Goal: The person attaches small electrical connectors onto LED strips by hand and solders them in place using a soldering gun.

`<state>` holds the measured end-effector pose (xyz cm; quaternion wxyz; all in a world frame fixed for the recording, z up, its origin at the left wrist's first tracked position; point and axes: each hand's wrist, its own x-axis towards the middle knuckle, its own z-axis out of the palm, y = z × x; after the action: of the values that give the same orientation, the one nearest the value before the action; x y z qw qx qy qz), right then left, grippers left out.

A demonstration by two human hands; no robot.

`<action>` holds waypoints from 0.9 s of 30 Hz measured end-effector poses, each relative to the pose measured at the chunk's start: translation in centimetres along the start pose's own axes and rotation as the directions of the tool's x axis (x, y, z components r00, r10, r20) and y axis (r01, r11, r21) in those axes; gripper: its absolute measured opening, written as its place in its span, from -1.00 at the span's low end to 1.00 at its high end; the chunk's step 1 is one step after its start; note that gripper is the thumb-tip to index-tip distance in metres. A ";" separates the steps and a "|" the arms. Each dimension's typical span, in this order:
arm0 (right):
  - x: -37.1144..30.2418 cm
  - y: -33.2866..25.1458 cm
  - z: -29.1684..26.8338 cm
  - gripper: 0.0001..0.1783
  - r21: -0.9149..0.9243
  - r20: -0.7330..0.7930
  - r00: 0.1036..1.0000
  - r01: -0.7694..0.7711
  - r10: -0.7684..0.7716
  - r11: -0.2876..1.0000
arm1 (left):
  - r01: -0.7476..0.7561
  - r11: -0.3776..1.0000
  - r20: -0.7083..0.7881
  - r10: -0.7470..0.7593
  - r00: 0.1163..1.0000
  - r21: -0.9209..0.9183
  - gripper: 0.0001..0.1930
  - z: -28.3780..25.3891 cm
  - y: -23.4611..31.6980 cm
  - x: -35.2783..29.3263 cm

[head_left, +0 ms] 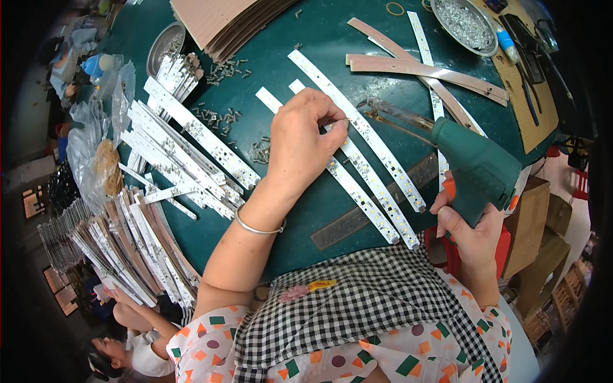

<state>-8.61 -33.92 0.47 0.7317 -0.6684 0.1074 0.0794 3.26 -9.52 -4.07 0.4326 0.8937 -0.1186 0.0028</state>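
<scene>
In the head view, the left hand (305, 143) lay near the middle of the round green table (319, 38), its fingers curled tight with the tips pinched at a small screw against the white LED strips (357, 172); the screw itself was too small to make out clearly. Those strips, three side by side, ran from about 11 o'clock down toward 5 o'clock under the hand. The right hand (469, 230), at 4 o'clock from the left, was wrapped firmly around the grip of a green electric screwdriver (476, 163), whose long bit (396, 115) pointed toward 10 o'clock and ended just beside the left fingertips. A silver bangle (255, 228) circled the left wrist. At 9 o'clock from the left hand lay a loose heap of more strips (185, 140), with small piles of screws (220, 118) between. At 12 o'clock sat a stack of cardboard sheets (217, 19), and at 1 o'clock a metal bowl (463, 25) of small parts.
</scene>
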 end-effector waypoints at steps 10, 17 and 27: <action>-0.1 0.9 -0.7 -0.44 -0.014 -0.003 1.000 0.015 -0.015 1.000 | 0.028 0.999 -0.003 -0.028 1.000 0.038 -0.93 0.1 0.4 0.2; -0.1 0.9 -0.7 -0.43 -0.007 0.001 0.999 0.034 -0.034 0.999 | 0.049 0.999 -0.019 -0.049 0.999 0.011 -0.93 0.3 0.6 0.2; 0.0 0.6 -0.2 -0.53 -0.038 -0.004 1.000 0.002 -0.002 0.999 | 0.049 0.999 -0.007 -0.049 0.999 0.018 -0.93 0.4 0.5 0.2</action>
<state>-8.83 -34.03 -0.15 0.7186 -0.6827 0.1068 0.0792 3.32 -10.19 -3.93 0.4248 0.9002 -0.0953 -0.0040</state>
